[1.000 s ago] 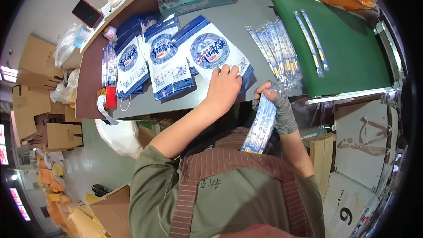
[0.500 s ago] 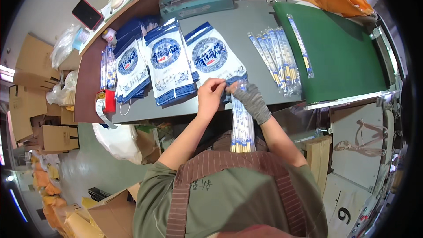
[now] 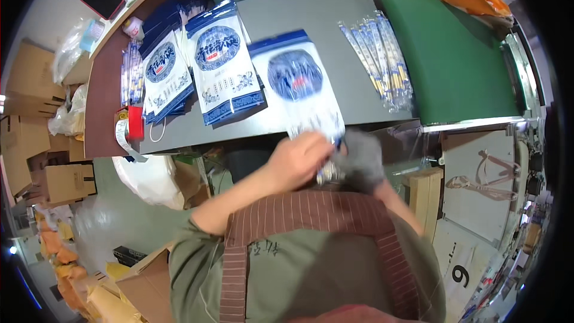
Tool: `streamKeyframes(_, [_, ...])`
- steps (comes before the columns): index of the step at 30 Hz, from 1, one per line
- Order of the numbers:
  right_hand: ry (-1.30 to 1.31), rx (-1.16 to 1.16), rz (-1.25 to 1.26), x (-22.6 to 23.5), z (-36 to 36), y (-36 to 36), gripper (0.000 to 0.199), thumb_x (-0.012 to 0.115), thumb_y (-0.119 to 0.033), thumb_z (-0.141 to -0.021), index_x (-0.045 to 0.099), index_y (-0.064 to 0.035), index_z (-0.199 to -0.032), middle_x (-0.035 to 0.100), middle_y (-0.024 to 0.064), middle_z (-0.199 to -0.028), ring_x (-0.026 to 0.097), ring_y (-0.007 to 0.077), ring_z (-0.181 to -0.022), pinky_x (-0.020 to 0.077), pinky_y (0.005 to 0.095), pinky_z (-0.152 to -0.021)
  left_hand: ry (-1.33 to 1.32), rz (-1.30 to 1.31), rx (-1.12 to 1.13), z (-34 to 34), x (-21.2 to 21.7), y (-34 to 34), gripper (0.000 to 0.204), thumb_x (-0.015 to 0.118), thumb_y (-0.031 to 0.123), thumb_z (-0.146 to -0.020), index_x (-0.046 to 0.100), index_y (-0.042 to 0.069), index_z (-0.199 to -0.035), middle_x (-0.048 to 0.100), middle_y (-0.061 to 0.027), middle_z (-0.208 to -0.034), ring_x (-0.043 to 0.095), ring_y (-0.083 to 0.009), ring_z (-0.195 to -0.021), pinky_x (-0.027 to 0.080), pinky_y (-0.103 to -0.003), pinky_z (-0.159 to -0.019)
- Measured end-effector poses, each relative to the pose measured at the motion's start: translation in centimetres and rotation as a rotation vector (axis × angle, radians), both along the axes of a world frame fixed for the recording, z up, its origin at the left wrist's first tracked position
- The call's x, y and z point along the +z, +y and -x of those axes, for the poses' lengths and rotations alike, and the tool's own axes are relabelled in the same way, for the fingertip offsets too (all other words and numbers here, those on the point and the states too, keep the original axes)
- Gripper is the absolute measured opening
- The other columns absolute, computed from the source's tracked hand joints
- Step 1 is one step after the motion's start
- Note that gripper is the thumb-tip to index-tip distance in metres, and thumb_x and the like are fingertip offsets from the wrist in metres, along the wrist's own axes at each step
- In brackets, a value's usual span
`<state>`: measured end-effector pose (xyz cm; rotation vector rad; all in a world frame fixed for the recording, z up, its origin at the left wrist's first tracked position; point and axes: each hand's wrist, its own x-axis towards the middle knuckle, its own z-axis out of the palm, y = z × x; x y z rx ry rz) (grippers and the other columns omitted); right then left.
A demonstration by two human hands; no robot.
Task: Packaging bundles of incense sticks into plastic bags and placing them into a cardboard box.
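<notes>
A flat white bag [image 3: 311, 109] lies at twelve o'clock from the person's body, its long axis running from about eleven o'clock at the far end to five at the near end. A deep blue band crosses its far end. Below this sits a round blue medallion with dark lettering and a small red patch, all smeared by motion. The bag's lower part reaches the near edge of the grey surface [image 3: 323, 12], and a dark blue patch shows at its five o'clock corner.

The left hand [image 3: 301, 158], bare, is at the bag's six o'clock, its grip closed on the near end. The right hand [image 3: 360, 158], in a grey glove, is at five o'clock, too blurred to tell what its grip holds. Between the hands shows the end of a clear-wrapped bundle [image 3: 329, 173], yellowish and indistinct.

From the bag, a matching bag [image 3: 220, 75], sharper, with blue bands at both ends, lies toward ten o'clock. Wrapped chopsticks [image 3: 379, 60], white and blue with yellow ends, fan out between two and three, beside a green mat [image 3: 454, 60].
</notes>
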<state>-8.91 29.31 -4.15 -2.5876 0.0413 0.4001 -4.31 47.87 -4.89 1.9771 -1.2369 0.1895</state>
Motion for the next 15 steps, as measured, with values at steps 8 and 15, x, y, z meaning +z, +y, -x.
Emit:
streamKeyframes(8, [-0.73, 0.035, -0.058, 12.5, -8.3, -0.6, 0.037, 0.067, -0.039, -0.08, 0.065, -0.0071, -0.098, 0.068, 0.0149, -0.086, 0.065, 0.0332, -0.076, 0.051, 0.0415, -0.071, -0.402, 0.01, 0.275, -7.9, 14.7, 0.9, 0.012, 0.06, 0.002, -0.075, 0.055, 0.002, -0.086, 0.053, -0.0137, -0.082, 0.058, -0.0335, -0.074, 0.048, -0.04, -0.061])
streamKeyframes(15, [-0.664, 0.231, 0.439, 18.0, -12.6, -1.6, 0.032, 0.066, -0.036, -0.084, 0.069, -0.0062, -0.095, 0.067, 0.0148, -0.079, 0.065, 0.0292, -0.078, 0.0512, 0.0391, -0.078, -0.127, -0.112, 0.353, -13.1, 16.1, 1.4, 0.012, 0.056, 0.008, -0.083, 0.059, 0.0, -0.091, 0.064, -0.0209, -0.075, 0.062, -0.036, -0.069, 0.05, -0.042, -0.064])
